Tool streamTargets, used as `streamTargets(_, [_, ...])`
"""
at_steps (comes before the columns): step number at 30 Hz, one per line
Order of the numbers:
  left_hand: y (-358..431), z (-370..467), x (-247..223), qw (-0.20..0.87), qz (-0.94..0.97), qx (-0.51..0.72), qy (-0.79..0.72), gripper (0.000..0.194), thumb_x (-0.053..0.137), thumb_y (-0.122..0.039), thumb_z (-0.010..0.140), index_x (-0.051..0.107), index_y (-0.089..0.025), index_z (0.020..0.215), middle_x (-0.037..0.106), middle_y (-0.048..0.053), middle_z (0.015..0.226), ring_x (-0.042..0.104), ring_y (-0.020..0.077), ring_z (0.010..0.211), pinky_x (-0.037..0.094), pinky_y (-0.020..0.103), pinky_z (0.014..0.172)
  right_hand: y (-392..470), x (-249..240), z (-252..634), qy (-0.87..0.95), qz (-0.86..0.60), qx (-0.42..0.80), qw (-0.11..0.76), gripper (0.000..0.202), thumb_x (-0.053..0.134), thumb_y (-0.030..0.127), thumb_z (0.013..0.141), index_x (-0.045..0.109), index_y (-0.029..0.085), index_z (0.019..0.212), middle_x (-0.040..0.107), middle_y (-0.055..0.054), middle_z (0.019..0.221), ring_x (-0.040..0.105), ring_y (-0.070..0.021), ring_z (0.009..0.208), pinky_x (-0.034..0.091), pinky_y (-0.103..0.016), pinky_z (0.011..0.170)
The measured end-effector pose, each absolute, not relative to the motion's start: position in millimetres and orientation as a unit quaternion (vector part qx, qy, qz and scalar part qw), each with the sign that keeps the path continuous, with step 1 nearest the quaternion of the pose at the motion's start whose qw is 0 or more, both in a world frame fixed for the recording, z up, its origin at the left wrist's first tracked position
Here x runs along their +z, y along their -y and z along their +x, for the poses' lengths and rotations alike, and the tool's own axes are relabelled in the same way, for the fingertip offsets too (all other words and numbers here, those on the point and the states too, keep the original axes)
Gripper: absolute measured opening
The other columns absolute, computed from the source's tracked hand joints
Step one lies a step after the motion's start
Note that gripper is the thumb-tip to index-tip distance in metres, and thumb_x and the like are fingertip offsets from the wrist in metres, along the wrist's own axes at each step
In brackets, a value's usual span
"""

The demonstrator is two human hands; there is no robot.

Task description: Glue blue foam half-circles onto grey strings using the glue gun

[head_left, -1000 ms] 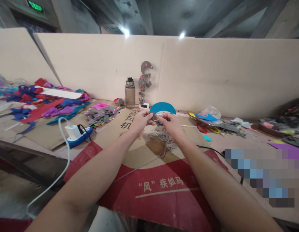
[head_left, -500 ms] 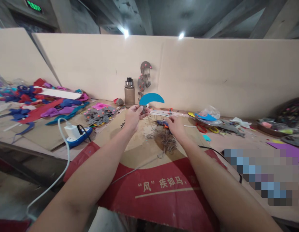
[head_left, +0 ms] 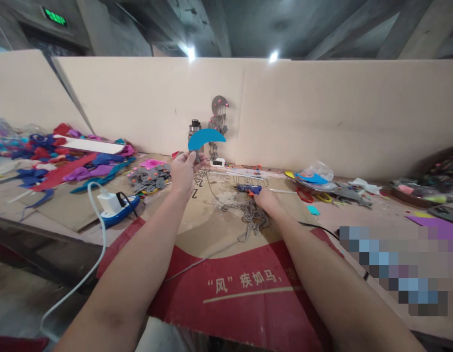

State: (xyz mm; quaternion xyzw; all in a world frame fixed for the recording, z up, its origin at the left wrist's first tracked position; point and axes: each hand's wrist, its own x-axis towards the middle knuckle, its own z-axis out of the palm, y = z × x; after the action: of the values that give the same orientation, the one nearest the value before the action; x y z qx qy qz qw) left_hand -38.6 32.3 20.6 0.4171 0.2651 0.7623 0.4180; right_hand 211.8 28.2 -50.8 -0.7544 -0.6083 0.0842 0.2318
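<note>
The worktable [head_left: 343,212] carries a red-and-tan cardboard sheet [head_left: 248,318], coloured fabric scraps [head_left: 90,171] and a dark tray [head_left: 407,196].

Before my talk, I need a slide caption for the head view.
Left hand holding a flat blue crescent, right hand at a blue-and-orange glue gun over printed cardboard.

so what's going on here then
A person's left hand holds up a blue crescent, partly in front of a bottle. The right hand is at what looks like a blue glue gun; how firmly it grips is hard to tell. Grey yarn lies tangled on the cardboard between the forearms.
</note>
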Motion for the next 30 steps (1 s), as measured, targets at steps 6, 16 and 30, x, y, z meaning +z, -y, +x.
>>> streamTargets(6, [-29.3,-27.2,14.9,0.449,0.435,0.723,-0.293,0.013,0.060,-0.018,0.084,0.059,-0.009,0.075,0.068,0.009,0.076,0.068,0.0128,0.071,0.057,0.036,0.083,-26.9,-37.8,213.2,0.582,-0.755,0.091,0.288,0.031,0.052,0.027,0.083,0.066,0.009,0.104,0.070,-0.020,0.097,0.067,-0.0253,0.089,0.047,-0.031,0.073])
streamTargets(16, [-35.0,-25.9,3.1,0.472,0.432,0.700,-0.318,0.014,0.057,-0.015,0.084,0.059,-0.010,0.072,0.066,0.006,0.071,0.066,0.0107,0.067,0.056,0.034,0.081,-13.1,-22.3,209.7,0.546,-0.631,0.243,0.495,0.017,0.058,0.028,0.071,0.061,0.020,0.085,0.068,-0.007,0.084,0.062,-0.0206,0.071,0.047,-0.032,0.061])
streamTargets(30, [-25.0,-15.0,-0.4,0.468,0.489,0.645,-0.355,0.014,0.057,-0.013,0.084,0.060,-0.010,0.071,0.067,0.006,0.071,0.065,0.0109,0.061,0.057,0.028,0.069,31.8,7.2,157.0,0.626,-0.470,0.269,0.561,0.025,0.055,0.034,0.079,0.048,0.027,0.102,0.054,0.003,0.069,0.050,-0.0136,0.055,0.043,-0.027,0.052])
